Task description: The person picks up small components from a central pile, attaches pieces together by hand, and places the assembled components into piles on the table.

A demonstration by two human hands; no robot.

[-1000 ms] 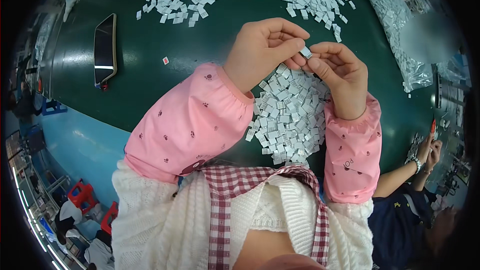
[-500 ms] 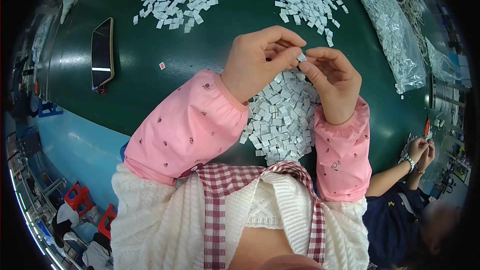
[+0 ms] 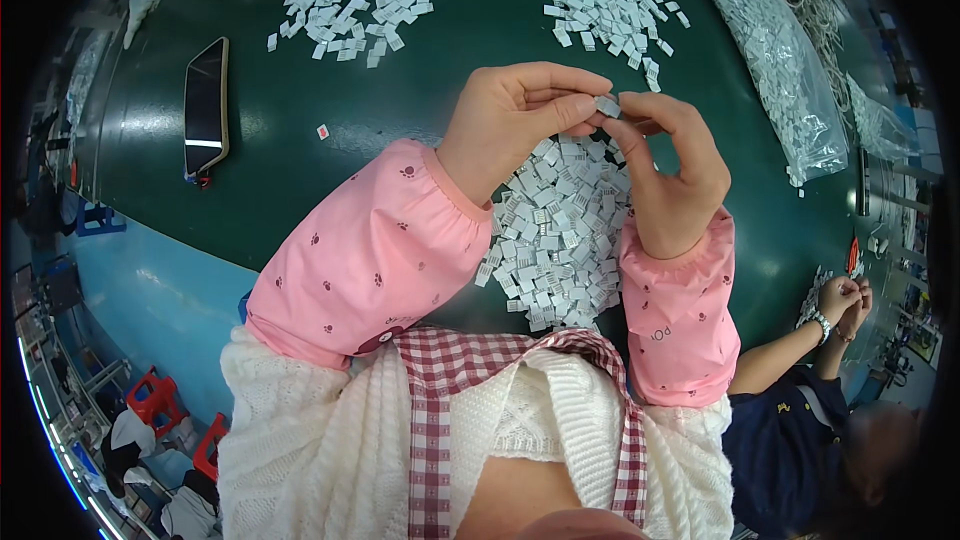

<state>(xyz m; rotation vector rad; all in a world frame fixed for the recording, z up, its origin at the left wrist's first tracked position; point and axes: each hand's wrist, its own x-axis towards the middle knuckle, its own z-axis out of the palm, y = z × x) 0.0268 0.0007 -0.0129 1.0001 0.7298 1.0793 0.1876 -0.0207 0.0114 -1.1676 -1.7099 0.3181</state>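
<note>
Above the nearest pile, my left hand (image 3: 512,122) and my right hand (image 3: 682,175) meet at their fingertips. Between them is one small white rectangular plastic piece (image 3: 607,106), which looks like a connector housing. My left thumb and fingers pinch one end of it, while my right thumb and index finger close on the other. Below my hands spreads a large pile of similar white pieces (image 3: 560,240), many with slotted faces; my right hand and sleeve border its right side.
Two smaller piles of white pieces lie farther off, one at left (image 3: 350,10) and one at centre right (image 3: 615,15). A clear bag of pieces (image 3: 775,70) rests at right. A phone (image 3: 206,105) and a small red-marked piece (image 3: 323,132) lie left. A co-worker's hands (image 3: 845,305) are at lower right.
The small piece has turned and shows more of its flat face between my fingertips. My right hand has shifted slightly, with its fingers spread a little wider.
</note>
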